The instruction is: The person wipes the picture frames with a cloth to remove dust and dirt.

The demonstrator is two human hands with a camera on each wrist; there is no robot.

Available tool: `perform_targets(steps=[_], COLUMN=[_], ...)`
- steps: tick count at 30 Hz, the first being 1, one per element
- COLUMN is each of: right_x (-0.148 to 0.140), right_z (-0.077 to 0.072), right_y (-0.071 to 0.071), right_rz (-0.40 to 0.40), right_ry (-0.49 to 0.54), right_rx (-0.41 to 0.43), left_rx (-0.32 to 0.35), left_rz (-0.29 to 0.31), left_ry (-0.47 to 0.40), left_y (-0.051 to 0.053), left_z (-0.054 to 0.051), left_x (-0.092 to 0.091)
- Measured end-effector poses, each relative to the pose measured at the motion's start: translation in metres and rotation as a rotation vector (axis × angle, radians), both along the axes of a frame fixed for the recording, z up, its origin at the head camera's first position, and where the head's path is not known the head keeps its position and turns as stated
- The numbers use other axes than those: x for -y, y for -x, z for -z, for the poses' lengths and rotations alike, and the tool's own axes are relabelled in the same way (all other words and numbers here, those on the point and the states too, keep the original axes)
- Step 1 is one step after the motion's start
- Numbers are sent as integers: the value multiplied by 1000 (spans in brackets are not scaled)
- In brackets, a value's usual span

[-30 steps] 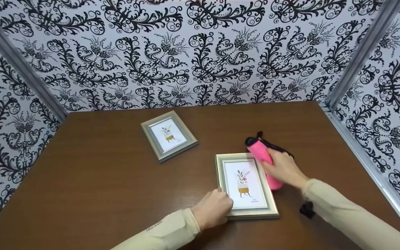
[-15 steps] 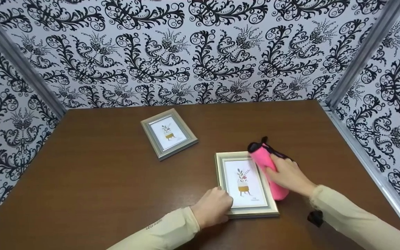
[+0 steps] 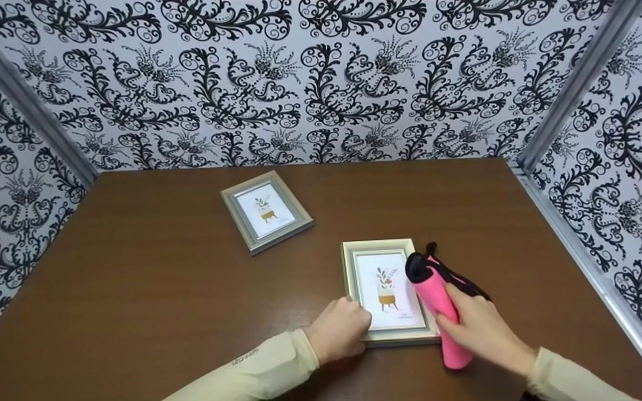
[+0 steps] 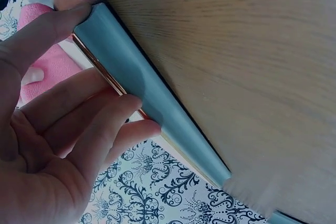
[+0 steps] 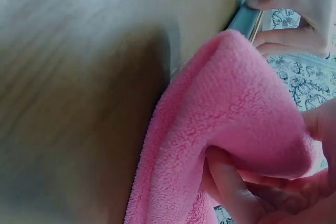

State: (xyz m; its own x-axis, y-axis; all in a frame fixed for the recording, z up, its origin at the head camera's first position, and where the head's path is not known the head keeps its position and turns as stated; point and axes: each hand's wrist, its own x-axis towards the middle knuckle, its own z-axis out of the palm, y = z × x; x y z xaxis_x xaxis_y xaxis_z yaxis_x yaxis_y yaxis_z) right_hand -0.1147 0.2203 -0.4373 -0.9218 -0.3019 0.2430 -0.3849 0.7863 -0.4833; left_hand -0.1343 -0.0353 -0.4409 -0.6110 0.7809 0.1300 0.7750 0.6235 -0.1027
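Observation:
A pale silver-gold picture frame [image 3: 402, 335] with a plant print lies face up on the table. My left hand [image 3: 340, 329] grips its left border near the lower corner; in the left wrist view the fingers [image 4: 118, 119] touch the frame's side [image 4: 142, 85]. My right hand [image 3: 482, 326] holds a folded, fleecy pink cloth [image 3: 435, 292] against the right border, which it partly covers. Black material and a black strap show at the cloth's far end. In the right wrist view, some right-hand fingers [image 5: 231, 187] are tucked into a fold of the pink cloth [image 5: 231, 98].
A second, similar picture frame [image 3: 237, 214] lies at an angle farther back and to the left. Brown wooden table [image 3: 148, 267] extends around both frames. Walls with black-and-white scroll patterns [image 3: 321, 83] and metal corner posts [image 3: 580, 89] enclose the back and sides.
My right hand has drawn the pink cloth toward me along the frame's right border. The left hand keeps its grip, and the view has shifted slightly.

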Motion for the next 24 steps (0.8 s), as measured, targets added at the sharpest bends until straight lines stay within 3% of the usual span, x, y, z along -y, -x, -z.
perform_targets(steps=[6, 12, 16, 19, 24], right_x=[-6, -23, -35, -39, -43], right_z=[18, 21, 21, 23, 22], right_y=[-12, -8, 9, 29, 67], right_rz=[-171, -428, -622, -729, -786], right_ry=[-134, -265, -306, -281, -292], right_rx=[-307, -410, -502, -546, -510], left_rx=[-28, -51, -58, -54, -63], left_rz=[25, 30, 36, 40, 62], left_ry=[35, 29, 18, 15, 10], left_y=[-1, -1, -1, -1, 1], left_z=[0, 0, 0, 0, 0], left_x=[-1, -1, 0, 1, 0])
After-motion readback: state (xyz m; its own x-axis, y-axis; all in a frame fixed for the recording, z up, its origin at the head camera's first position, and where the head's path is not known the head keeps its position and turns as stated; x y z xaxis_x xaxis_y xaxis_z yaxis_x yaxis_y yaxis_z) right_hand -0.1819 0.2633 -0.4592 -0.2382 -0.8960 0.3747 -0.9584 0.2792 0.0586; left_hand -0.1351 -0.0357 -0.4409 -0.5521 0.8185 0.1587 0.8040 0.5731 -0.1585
